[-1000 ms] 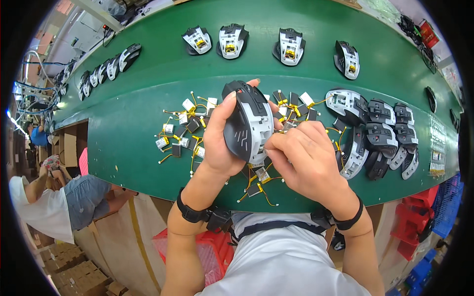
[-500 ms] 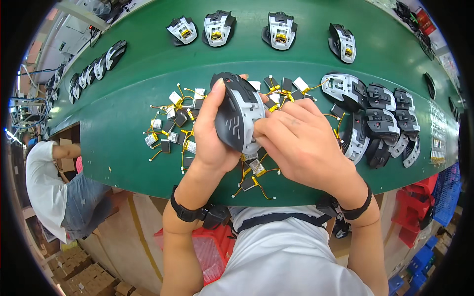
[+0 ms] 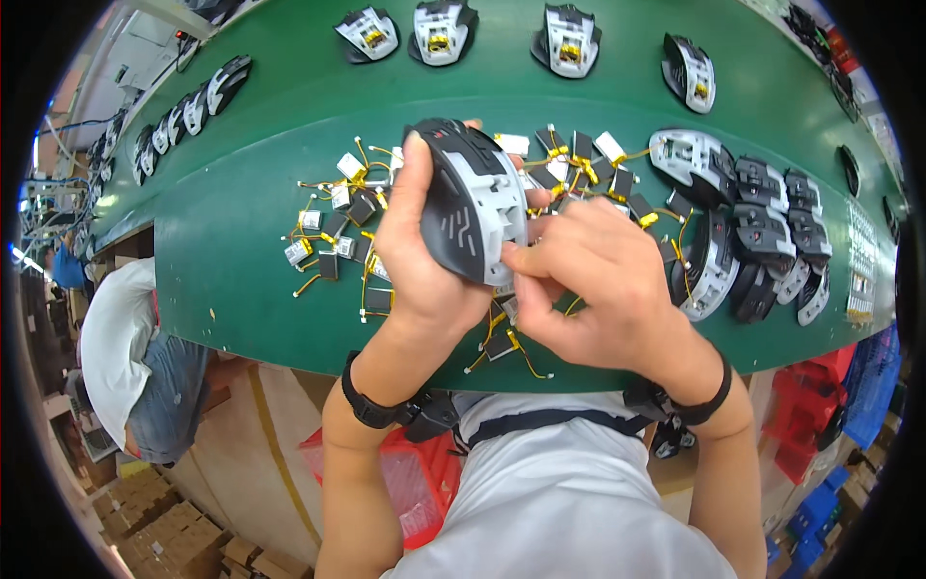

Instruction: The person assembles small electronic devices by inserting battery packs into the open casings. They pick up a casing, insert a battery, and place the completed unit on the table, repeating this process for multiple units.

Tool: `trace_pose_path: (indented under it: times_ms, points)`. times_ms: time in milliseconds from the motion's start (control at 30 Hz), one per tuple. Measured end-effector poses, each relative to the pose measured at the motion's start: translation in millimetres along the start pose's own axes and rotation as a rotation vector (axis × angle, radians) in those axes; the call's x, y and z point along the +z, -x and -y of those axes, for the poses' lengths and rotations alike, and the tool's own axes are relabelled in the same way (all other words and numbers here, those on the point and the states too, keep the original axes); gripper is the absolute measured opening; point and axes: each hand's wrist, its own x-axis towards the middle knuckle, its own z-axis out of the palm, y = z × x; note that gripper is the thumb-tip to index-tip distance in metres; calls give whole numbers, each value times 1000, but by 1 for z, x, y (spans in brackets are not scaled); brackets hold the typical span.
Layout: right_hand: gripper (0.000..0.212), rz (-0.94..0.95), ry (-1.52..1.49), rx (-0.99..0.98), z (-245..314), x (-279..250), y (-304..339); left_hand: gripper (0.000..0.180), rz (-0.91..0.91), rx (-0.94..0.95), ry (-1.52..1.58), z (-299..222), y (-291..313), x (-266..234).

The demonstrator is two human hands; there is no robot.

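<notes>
A black and white computer mouse (image 3: 465,207) is tilted on its side in my left hand (image 3: 424,251), thumb on the black side and fingers behind. Its white inner part faces right. My right hand (image 3: 603,280) is closed, its bent index finger touching the lower part of that white inner frame; whatever the fingers hold is hidden. Small battery packs with yellow tape and thin wires (image 3: 362,207) lie scattered on the green table (image 3: 241,289) around and under my hands. More of these battery packs (image 3: 583,150) are just beyond my right hand.
Several mice (image 3: 764,232) are grouped at the right. A spaced row of mice with yellow-taped batteries (image 3: 439,34) stands at the back, and another line (image 3: 196,114) at the far left. A person (image 3: 121,347) bends at the left. A red crate (image 3: 410,487) sits below the table edge.
My view has shifted, so the table items appear higher and further right. The right fingers have bent more at the mouse's white side. The person at the left has bent lower.
</notes>
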Motion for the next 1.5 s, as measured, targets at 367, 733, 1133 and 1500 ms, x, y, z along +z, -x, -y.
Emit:
trace_pose_path:
  times_ms: [367,733,1133,1500]
  points:
    - [24,-102,-658,550,5,-9,4,74,294,247,-104,-3,-1,11]
    - [21,249,-1414,875,6,-6,9,88,402,439,-393,4,0,18]
    - [20,328,-1251,865,6,-12,12,79,287,335,-500,4,18,31]
    - [25,361,-1141,737,-2,-26,3,78,390,270,-115,-21,7,10]
